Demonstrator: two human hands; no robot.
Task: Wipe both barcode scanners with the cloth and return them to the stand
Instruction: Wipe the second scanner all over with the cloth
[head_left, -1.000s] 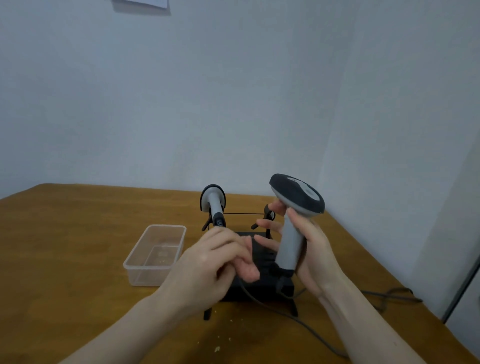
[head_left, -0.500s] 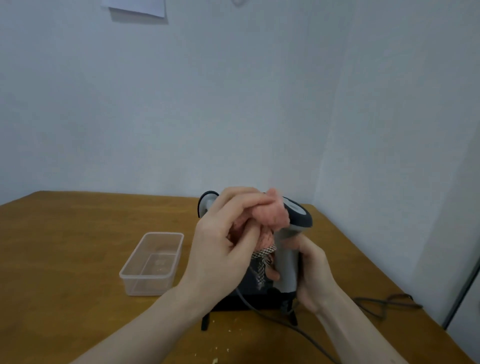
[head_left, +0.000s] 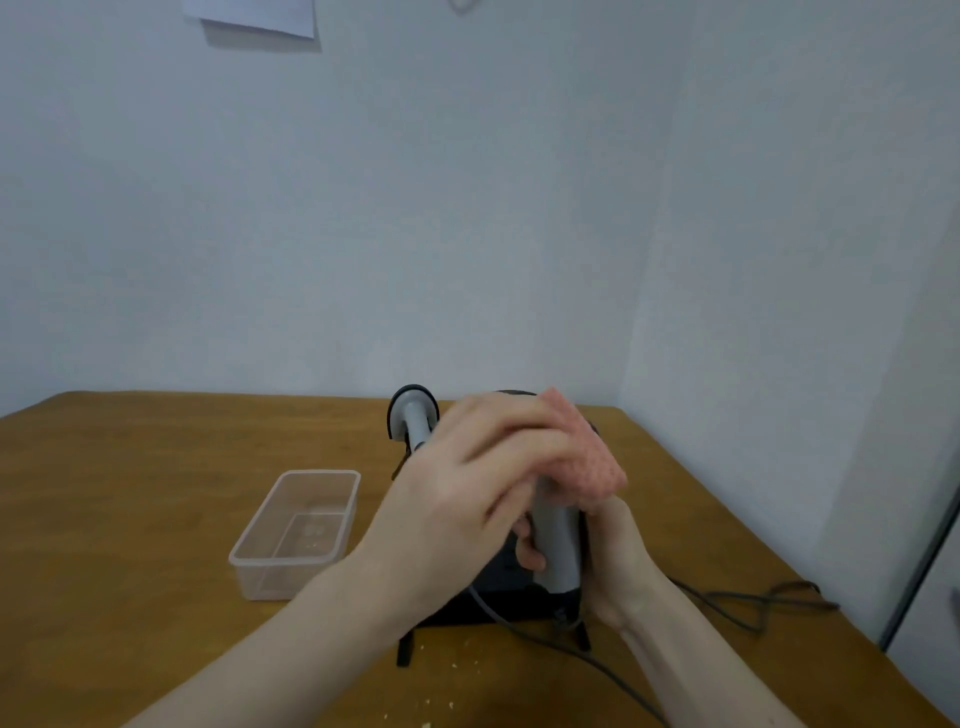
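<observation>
Nearest the viewer, at about six o'clock on the wooden table (head_left: 130, 519), a few pale crumbs (head_left: 457, 660) lie by the foot of the black stand (head_left: 498, 592), and a grey cable (head_left: 597, 660) trails from the handle of the held scanner toward five o'clock. Just above that, the right hand (head_left: 618, 556) wraps round the grey handle of the handheld barcode scanner (head_left: 558, 540), holding it upright over the stand. The left hand (head_left: 467, 483) curls its fingers over a pink textured cloth (head_left: 587, 457) and presses it onto the scanner's dark head, which the cloth and fingers almost wholly hide. To nine o'clock of the hands a clear plastic container (head_left: 296, 535) sits on the table, apparently with nothing in it. Further back, at about eleven o'clock of the hands, the second barcode scanner (head_left: 413, 415) rests in the stand, head up. Farthest off, a second dark cable (head_left: 753, 603) loops at three o'clock, and a sheet of paper (head_left: 254, 15) hangs high on the wall. By my reading the task is at an early or middle stage: one scanner is being wiped and is not yet back in the stand; whether the one in the stand has had its wipe cannot be told from here.
</observation>
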